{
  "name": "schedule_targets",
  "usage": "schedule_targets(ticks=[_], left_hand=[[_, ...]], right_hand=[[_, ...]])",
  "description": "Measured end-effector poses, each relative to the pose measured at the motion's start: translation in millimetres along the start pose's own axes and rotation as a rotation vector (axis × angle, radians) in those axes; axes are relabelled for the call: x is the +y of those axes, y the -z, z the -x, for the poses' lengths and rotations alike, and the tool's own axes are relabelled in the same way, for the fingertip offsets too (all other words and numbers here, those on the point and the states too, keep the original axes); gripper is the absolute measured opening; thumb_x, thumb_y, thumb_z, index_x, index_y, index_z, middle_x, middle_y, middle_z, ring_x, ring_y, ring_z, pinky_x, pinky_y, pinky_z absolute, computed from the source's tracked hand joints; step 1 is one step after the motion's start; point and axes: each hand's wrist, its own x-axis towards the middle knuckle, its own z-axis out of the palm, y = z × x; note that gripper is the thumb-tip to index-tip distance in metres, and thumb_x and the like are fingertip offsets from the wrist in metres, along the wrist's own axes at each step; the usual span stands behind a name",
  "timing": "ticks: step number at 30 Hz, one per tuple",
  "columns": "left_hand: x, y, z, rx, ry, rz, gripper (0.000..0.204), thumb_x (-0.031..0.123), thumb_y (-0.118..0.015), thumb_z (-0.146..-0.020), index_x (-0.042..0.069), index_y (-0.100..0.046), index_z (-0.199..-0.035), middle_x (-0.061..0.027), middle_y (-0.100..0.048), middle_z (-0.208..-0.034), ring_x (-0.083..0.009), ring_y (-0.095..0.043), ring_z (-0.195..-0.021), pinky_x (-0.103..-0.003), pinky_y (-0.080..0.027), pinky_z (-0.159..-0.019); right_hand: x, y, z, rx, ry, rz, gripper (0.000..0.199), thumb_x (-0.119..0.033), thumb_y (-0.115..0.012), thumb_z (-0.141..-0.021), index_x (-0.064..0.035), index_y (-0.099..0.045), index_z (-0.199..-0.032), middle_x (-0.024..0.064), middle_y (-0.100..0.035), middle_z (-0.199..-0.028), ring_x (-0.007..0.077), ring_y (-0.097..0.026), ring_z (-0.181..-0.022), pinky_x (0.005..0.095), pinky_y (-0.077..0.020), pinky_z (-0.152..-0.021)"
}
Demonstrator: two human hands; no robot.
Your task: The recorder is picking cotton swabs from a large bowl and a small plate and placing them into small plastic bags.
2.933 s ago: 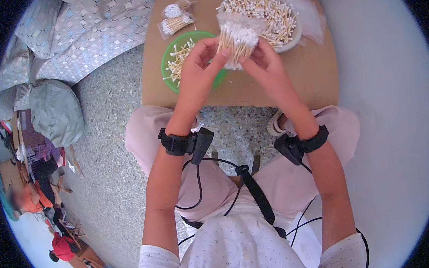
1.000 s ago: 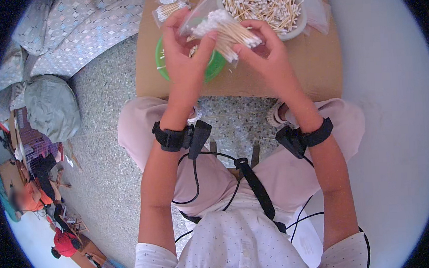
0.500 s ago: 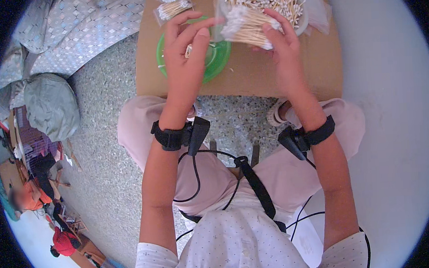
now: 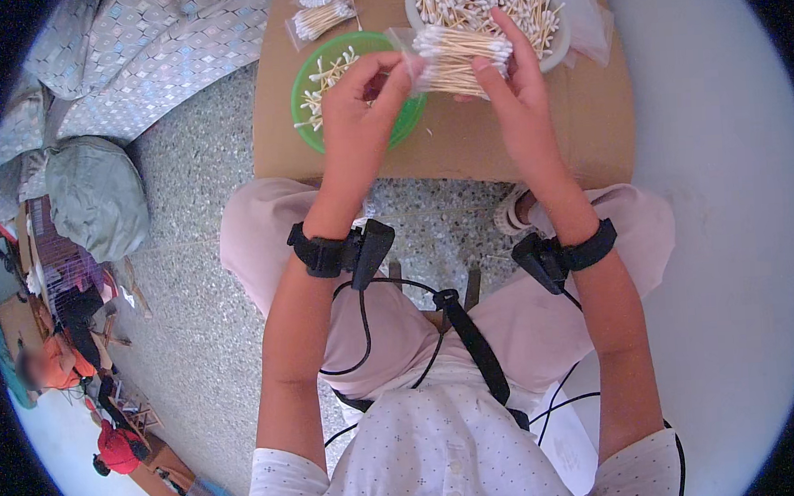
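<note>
A small clear plastic bag filled with cotton swabs (image 4: 461, 58) is held level between my hands above the cardboard surface. My right hand (image 4: 526, 106) grips its right end, thumb on the near face and fingers behind. At the left end, my left hand (image 4: 361, 106) pinches the clear edge of the bag between thumb and fingers. Under and beside my left hand stands a green basket (image 4: 309, 138) with scattered loose swabs. Just beyond the bag, a white bowl (image 4: 567, 40) is heaped with loose swabs, partly hidden by my right fingers.
Two filled bags of swabs (image 4: 322, 20) lie at the table's far left. Flat clear plastic bags (image 4: 592, 27) rest right of the bowl. The cardboard tabletop (image 4: 464, 150) ends just before my knees. A grey sack (image 4: 96, 196) sits on the floor at left; people are farther off.
My left hand has gone from spread fingers to a pinch on the bag's left edge, moving slightly right and nearer. The swab bag has levelled out, and more of the green basket shows.
</note>
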Motion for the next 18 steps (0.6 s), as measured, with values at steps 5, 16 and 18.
schedule_targets(ticks=[5,16,18], left_hand=[[0,2,-3,-0.003,0.039,0.087,0.014,0.016,-0.067,-0.09,0.003,-0.065,-0.097,0.0005,-0.066,-0.086,-0.0066,-0.059,-0.076,-0.021,-0.046,-0.066],[2,-3,0,0.038,-0.092,-0.171,0.022,0.015,-0.075,-0.081,0.002,-0.07,-0.097,-0.0034,-0.063,-0.086,-0.0092,-0.052,-0.067,-0.024,-0.044,-0.062],[-3,1,0,0.015,-0.047,-0.15,0.021,0.015,-0.075,-0.082,0.002,-0.07,-0.098,-0.0029,-0.065,-0.091,-0.0095,-0.057,-0.075,-0.024,-0.047,-0.068]], right_hand=[[0,-1,4,-0.037,0.028,0.063,0.059,-0.009,-0.053,-0.094,-0.0021,-0.028,-0.147,0.0142,-0.04,-0.144,0.0202,-0.042,-0.127,0.0304,-0.0374,-0.104],[-1,0,5,-0.07,0.106,0.107,0.068,0.002,-0.041,-0.086,-0.0037,-0.022,-0.151,0.0092,-0.03,-0.152,0.0188,-0.035,-0.134,0.0309,-0.0291,-0.111],[-1,2,4,-0.098,0.123,0.158,0.07,0.003,-0.042,-0.084,-0.0049,-0.021,-0.151,0.011,-0.028,-0.153,0.0216,-0.033,-0.136,0.0322,-0.0282,-0.112]])
